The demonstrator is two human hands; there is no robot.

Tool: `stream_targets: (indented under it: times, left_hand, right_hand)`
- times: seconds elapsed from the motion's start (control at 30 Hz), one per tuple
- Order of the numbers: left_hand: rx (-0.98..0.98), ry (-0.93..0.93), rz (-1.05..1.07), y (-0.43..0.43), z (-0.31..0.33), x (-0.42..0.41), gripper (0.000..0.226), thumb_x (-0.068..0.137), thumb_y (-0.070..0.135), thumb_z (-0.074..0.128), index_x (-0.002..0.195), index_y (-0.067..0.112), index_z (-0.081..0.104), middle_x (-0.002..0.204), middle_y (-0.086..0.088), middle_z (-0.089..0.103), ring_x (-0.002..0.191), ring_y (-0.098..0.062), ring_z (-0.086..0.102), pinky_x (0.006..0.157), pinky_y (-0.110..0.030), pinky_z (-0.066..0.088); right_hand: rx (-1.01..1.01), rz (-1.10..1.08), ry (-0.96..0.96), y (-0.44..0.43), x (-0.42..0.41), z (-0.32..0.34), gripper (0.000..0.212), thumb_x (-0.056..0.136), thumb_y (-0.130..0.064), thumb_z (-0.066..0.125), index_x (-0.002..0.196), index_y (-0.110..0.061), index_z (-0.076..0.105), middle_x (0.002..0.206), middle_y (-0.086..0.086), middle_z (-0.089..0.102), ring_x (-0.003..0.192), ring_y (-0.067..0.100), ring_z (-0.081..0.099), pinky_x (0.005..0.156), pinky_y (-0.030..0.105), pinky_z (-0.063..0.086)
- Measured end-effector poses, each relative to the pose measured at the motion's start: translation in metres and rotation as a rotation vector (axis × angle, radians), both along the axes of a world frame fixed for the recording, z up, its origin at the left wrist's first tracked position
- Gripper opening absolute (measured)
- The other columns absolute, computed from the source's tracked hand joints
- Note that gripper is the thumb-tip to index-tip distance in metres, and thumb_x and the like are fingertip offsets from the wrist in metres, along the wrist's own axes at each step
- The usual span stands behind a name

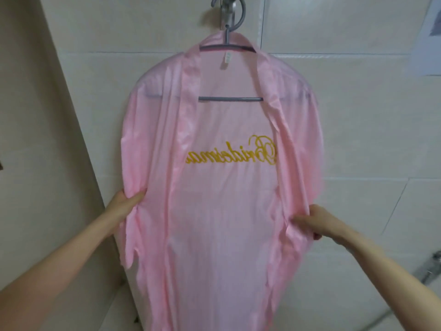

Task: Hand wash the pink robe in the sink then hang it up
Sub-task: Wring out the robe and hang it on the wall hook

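Note:
The pink robe [224,211] hangs open-fronted on a grey hanger [230,99], which hooks over a metal wall hook [228,8] on the tiled wall. Yellow embroidered script shows mirrored through the back panel. My left hand [124,201] pinches the robe's left edge at about waist height. My right hand [315,219] grips the right edge at a similar height, fingers curled into the fabric. The robe's lower hem runs out of the frame at the bottom.
Beige wall tiles [346,139] lie behind the robe. A cream door frame or panel [35,115] stands at the left. A paper sheet [432,37] is stuck on the wall top right. A chrome tap fitting [432,268] and hose show at the lower right.

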State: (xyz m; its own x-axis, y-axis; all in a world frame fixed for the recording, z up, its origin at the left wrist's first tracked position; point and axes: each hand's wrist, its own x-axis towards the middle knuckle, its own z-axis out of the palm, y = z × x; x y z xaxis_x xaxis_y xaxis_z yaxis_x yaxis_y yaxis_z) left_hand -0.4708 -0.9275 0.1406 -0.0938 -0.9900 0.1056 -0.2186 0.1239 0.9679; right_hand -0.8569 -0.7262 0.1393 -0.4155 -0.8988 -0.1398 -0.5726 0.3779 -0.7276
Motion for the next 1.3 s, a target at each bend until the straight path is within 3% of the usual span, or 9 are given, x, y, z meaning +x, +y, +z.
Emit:
stream_targets:
  times: [0.1,0.2,0.33,0.4,0.5,0.63,0.83,0.97,1.3]
  left_hand:
    - [-0.078,-0.075,0.027,0.000,-0.005,-0.005,0.049,0.091,0.017,0.060,0.133,-0.001,0.045,0.129,-0.016,0.054,0.103,-0.019,0.053,0.089,-0.027,0.038]
    - [-0.154,-0.150,0.070,0.002,-0.007,-0.009,0.070,0.074,0.036,0.065,0.135,0.007,0.046,0.124,-0.006,0.055,0.111,-0.026,0.054,0.087,-0.028,0.038]
    - [-0.196,-0.146,0.016,0.003,-0.005,-0.012,0.078,0.073,0.027,0.075,0.136,0.008,0.032,0.127,-0.010,0.050,0.113,-0.025,0.052,0.093,-0.033,0.040]
    - [-0.261,-0.042,0.003,-0.002,0.004,-0.013,0.074,0.072,0.021,0.078,0.130,0.015,0.032,0.127,-0.007,0.049,0.112,-0.023,0.051,0.097,-0.035,0.041]
    - [-0.341,0.086,0.047,-0.010,0.026,-0.015,0.045,0.077,0.007,0.075,0.106,0.019,0.043,0.111,-0.006,0.056,0.104,-0.025,0.055,0.089,-0.033,0.044]
    - [-0.295,0.063,-0.062,-0.005,0.034,-0.021,0.023,0.085,0.008,0.066,0.106,0.012,0.057,0.106,-0.006,0.060,0.090,-0.016,0.058,0.079,-0.021,0.044]
    - [-0.276,0.116,-0.106,0.004,0.032,-0.005,0.020,0.085,-0.005,0.060,0.099,0.009,0.054,0.091,0.003,0.064,0.073,0.001,0.064,0.063,-0.008,0.049]
    - [-0.321,0.069,-0.022,-0.005,0.036,0.023,0.005,0.091,0.001,0.056,0.090,0.005,0.057,0.087,-0.009,0.060,0.075,-0.012,0.055,0.065,-0.025,0.044]
    - [-0.458,0.159,0.188,-0.016,0.082,0.085,0.006,0.094,0.011,0.054,0.088,0.010,0.056,0.076,0.001,0.057,0.068,-0.008,0.049,0.057,-0.010,0.040]
  right_hand:
    - [0.015,-0.043,0.084,-0.002,0.001,0.004,0.027,0.087,-0.025,0.062,0.077,0.001,0.059,0.062,0.010,0.056,0.049,0.021,0.053,0.042,0.025,0.040]
    - [-0.032,-0.195,0.554,0.001,0.006,0.003,0.029,0.092,-0.027,0.052,0.079,-0.002,0.059,0.073,0.016,0.066,0.066,0.031,0.066,0.056,0.031,0.049]
    - [0.161,0.082,0.118,0.009,0.013,0.007,0.032,0.083,-0.038,0.070,0.094,-0.010,0.060,0.074,0.010,0.069,0.054,0.025,0.066,0.051,0.031,0.053]
    - [0.214,0.099,0.359,0.007,0.018,0.018,0.036,0.078,-0.050,0.070,0.101,-0.024,0.060,0.082,0.002,0.073,0.069,0.021,0.069,0.063,0.028,0.055]
    - [-0.298,-0.109,0.789,-0.008,0.038,0.042,0.030,0.086,-0.046,0.063,0.109,-0.028,0.061,0.089,-0.008,0.070,0.086,0.017,0.067,0.070,0.028,0.046]
    - [-0.927,0.137,0.466,-0.027,0.103,0.052,0.012,0.086,-0.030,0.055,0.095,-0.028,0.064,0.069,-0.013,0.059,0.055,0.000,0.054,0.057,0.019,0.041]
    - [-0.728,0.164,-0.176,-0.122,0.189,0.054,0.053,0.075,-0.024,0.079,0.119,-0.013,0.052,0.098,-0.004,0.055,0.085,0.011,0.053,0.082,0.027,0.045]
    - [-0.763,0.159,-0.302,-0.149,0.190,0.063,0.027,0.078,-0.020,0.072,0.063,-0.022,0.050,0.061,-0.001,0.046,0.063,0.015,0.042,0.063,0.035,0.036]
    - [-0.817,0.226,-0.647,-0.126,0.155,0.081,0.010,0.084,-0.024,0.069,0.087,-0.015,0.065,0.082,-0.001,0.063,0.079,0.012,0.055,0.072,0.028,0.043]
